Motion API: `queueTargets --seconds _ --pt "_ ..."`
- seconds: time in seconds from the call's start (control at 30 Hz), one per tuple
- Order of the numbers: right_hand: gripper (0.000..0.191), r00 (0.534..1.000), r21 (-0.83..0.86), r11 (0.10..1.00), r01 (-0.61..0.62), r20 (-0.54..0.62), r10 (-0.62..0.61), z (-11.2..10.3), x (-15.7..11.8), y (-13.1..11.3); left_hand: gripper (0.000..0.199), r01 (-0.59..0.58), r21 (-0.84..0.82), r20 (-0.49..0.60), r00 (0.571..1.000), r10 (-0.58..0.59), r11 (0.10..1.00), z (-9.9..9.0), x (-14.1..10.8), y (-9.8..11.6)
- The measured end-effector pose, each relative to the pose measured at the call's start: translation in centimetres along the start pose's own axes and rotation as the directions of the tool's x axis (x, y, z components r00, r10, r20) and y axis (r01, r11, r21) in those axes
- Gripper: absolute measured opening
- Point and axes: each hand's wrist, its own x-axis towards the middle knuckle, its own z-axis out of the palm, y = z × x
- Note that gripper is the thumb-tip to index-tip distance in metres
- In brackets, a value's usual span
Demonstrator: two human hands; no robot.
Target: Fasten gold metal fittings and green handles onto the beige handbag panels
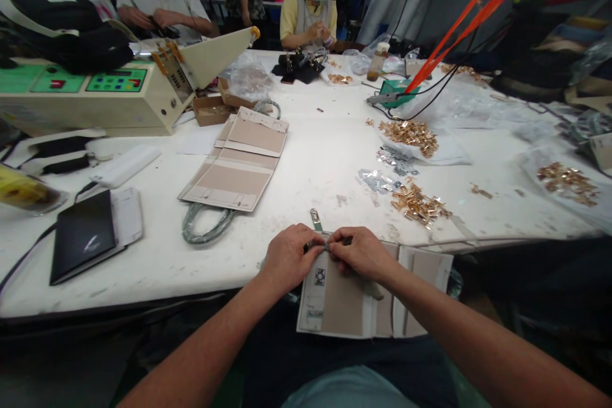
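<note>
1. While both hands meet at its top edge, one beige bag panel [349, 299] lies under and nearer than the fingers, over the lap at the table edge; right forearm crosses its right part.
2. Left hand [289, 256], right hand [363, 255]: thumbs and fingers pinching one small dark piece [326, 247], mostly hidden. Fingertips nearly touching.
3. One green tab [316, 220] with metal clasp pokes up just beyond the hands.
4. Panel markings: one square printed mark [320, 276], one small label [314, 315] below. Neither readable.
5. Gold clips: two piles right of the hands, near pile [418, 204] and farther pile [411, 135]; silver plates [380, 180] in two heaps between.
6. Second bag panel [251, 166], left on table [287, 204], handle loop at each end.
7. One black flat piece [86, 239], pale mark, unreadable.
8. One machine [143, 99], far left; button print too small.
9. Three people across the table, one more behind.
</note>
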Motion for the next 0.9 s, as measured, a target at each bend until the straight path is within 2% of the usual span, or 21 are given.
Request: queueTargets --seconds 0.17,0.33,0.5,0.7,0.8,0.9 --pt "0.020 0.996 -0.093 0.995 0.036 0.089 -0.028 -0.8 0.0 -0.2 0.009 -0.019 -0.026 -0.012 1.000 0.019 0.999 0.0 -0.1 0.0" --pt "0.023 0.985 -0.191 0.972 0.140 0.125 -0.117 -1.7 0.6 0.0 0.012 -0.011 -0.024 -0.009 1.000 0.011 1.000 0.0 -0.1 0.1" --pt "0.019 0.984 -0.147 0.983 0.107 0.157 -0.084 -1.8 0.7 0.0 0.010 -0.037 0.007 -0.020 0.999 0.038 0.999 0.1 -0.2 0.1" --pt "0.015 0.997 -0.127 0.990 0.053 0.066 -0.044 -1.4 0.4 0.5 0.007 -0.017 0.032 -0.032 0.999 0.018 0.999 0.4 -0.1 0.0" --pt "0.006 0.998 -0.144 0.987 0.067 0.010 -0.067 -0.9 0.4 0.2 0.007 0.016 0.049 -0.011 1.000 -0.016 0.999 0.3 0.1 0.1" --pt "0.005 1.000 -0.168 0.986 0.017 -0.014 -0.019 -0.5 0.4 -0.5 0.010 0.065 0.013 0.038 0.997 -0.065 0.998 -0.3 0.3 0.4"
